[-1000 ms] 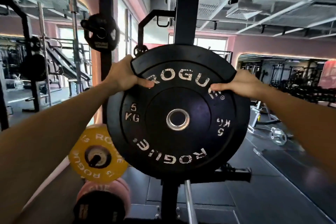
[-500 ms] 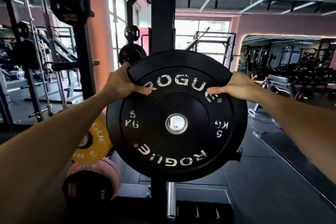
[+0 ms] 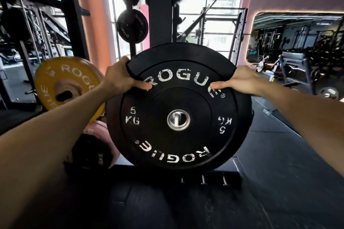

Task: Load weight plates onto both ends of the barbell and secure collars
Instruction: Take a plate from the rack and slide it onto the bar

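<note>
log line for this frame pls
left hand: grips black plate | right hand: grips plate | plate: upright, carried | collars: none seen

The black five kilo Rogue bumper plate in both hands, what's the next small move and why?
Probably ease the black round rubber 5 KG bumper plate straight forward. Left hand and right hand both grip its upper rim, holding it upright, and a metal end shows through its steel-ringed centre hole, so hole and sleeve seem roughly lined up. Whether the plate is already on it, I cannot tell.
</note>
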